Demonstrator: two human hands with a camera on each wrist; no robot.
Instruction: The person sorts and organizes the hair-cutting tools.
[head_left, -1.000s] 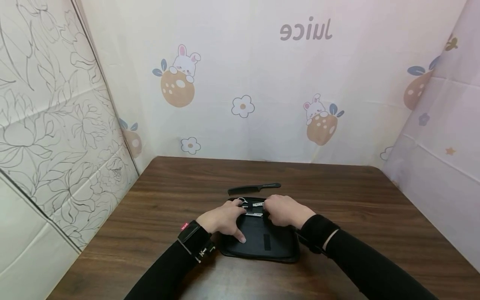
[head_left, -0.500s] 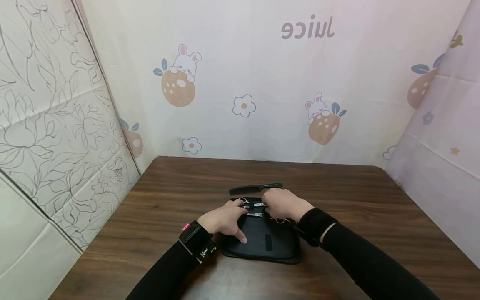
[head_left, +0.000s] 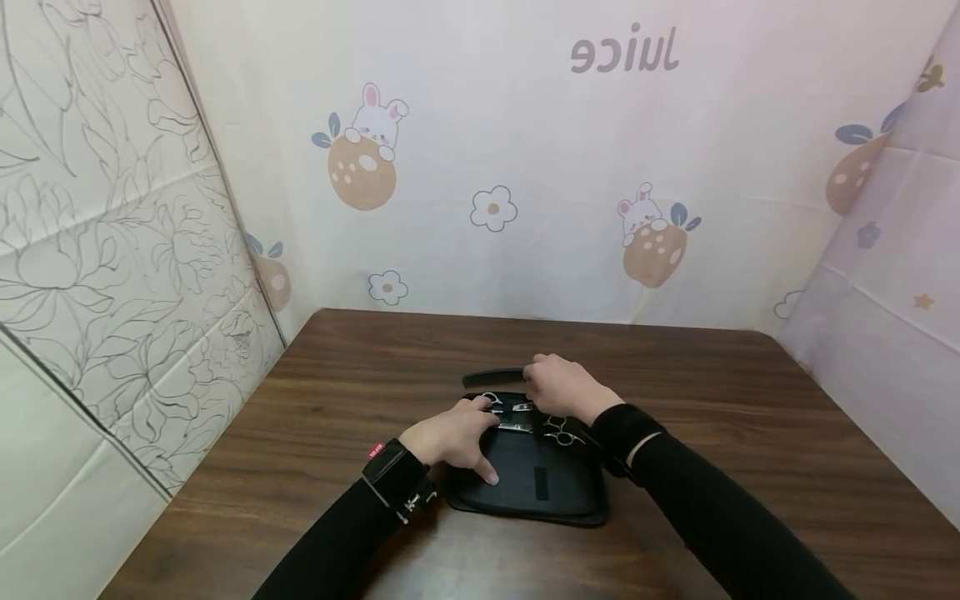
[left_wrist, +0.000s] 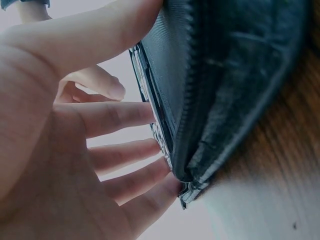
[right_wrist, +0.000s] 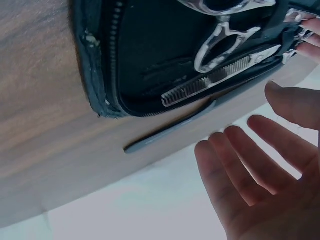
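Observation:
A black zippered case (head_left: 517, 492) lies opened flat on the table, with scissors (head_left: 564, 433) and thinning shears (right_wrist: 207, 82) strapped inside. My left hand (head_left: 453, 437) rests on the case's left side, its fingers stretched over the handle rings and its thumb flat on the black panel. In the left wrist view those fingers (left_wrist: 120, 117) reach straight to the case's edge. Behind the case lies a black comb (head_left: 491, 377). My right hand (head_left: 564, 387) hovers over the comb's handle end; in the right wrist view its fingers are spread and slightly bent, apart from the comb (right_wrist: 167, 132).
The brown wooden table (head_left: 360, 358) extends around the case on all sides. A white printed curtain (head_left: 450, 125) hangs along its back edge, with another curtain (head_left: 885, 275) at the right and a line-drawn flower panel (head_left: 127, 250) at the left.
My right hand has lifted off the case's right side and moved back toward the comb, uncovering the scissors' rings. The left hand stays in place on the case.

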